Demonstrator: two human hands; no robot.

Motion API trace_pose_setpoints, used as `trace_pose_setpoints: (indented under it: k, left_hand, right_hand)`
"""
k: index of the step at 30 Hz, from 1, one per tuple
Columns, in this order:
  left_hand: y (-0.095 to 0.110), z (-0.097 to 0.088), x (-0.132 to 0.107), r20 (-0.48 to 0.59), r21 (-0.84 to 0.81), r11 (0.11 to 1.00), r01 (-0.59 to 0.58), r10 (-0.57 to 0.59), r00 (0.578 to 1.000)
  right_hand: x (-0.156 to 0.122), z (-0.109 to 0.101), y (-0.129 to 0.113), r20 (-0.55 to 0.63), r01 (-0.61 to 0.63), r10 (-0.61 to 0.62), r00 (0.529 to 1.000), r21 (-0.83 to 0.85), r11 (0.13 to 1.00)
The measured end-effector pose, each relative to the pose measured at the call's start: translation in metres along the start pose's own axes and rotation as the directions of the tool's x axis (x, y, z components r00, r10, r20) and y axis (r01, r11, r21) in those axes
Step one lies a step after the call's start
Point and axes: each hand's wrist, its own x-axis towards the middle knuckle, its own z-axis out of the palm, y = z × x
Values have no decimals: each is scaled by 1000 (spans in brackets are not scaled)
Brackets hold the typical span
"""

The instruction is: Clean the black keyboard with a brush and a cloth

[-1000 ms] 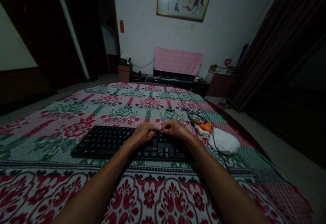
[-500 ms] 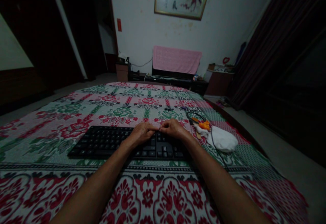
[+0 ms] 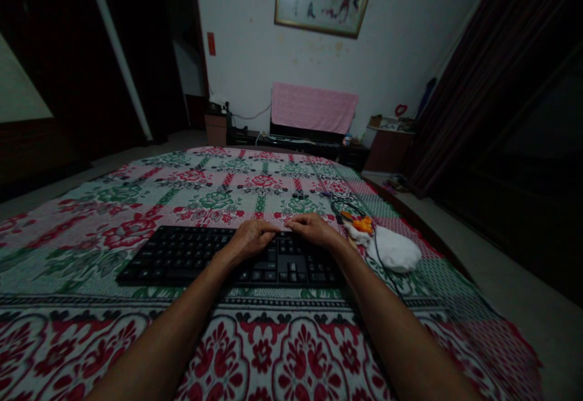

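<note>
Left hand, right hand rest half-curled on keyboard (gripping nothing); the soft bed could rock it.

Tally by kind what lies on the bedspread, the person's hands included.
black keyboard: 1
hands resting on it, left hand and right hand: 2
white soft bundle with an orange bit: 1
black cable: 1
Total: 5

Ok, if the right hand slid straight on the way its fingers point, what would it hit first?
Most likely the left hand: the right hand points leftward over the keyboard, its fingertips almost at the left's. Whether they touch is unclear in this dim view.
</note>
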Motion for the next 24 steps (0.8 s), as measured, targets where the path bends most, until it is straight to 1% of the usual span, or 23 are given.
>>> trace_pose_setpoints:
  k: [3, 5, 6, 8, 10, 14, 16, 20, 24]
  left_hand:
    - [0, -2, 0, -28, 28, 999, 30, -29, 999]
    - [0, -3, 0, -63, 34, 997, 63, -61, 996]
    - [0, -3, 0, -73, 32, 996, 78, -75, 994]
    - [-1, -3, 0, -73, 35, 995, 92, -90, 993]
    - [-1, -3, 0, -63, 44, 995, 90, -87, 994]
    - [-1, -4, 0, -51, 36, 995, 89, -87, 995]
    - [0, -4, -1, -51, 33, 995, 91, -89, 995]
    - [3, -5, -2, -63, 37, 995, 96, -94, 994]
    - [3, -4, -2, -67, 45, 994, 104, -100, 993]
  right_hand:
    - [2, -4, 7, -38, -40, 38, 999, -39, 998]
    - [9, -5, 16, -117, -98, 85, 989, -116, 988]
    - [14, -6, 22, -160, -144, 118, 980, -162, 976]
    - [27, -7, 33, -263, -250, 183, 947, -248, 936]
    - [42, -8, 43, -317, -293, 189, 929, -322, 900]
    - [72, -9, 55, -335, -320, 172, 926, -456, 830]
    - [86, -11, 58, -328, -334, 182, 927, -497, 801]
    - [107, -13, 63, -321, -370, 224, 920, -527, 765]
    - [119, -12, 64, -316, -393, 253, 915, -545, 741]
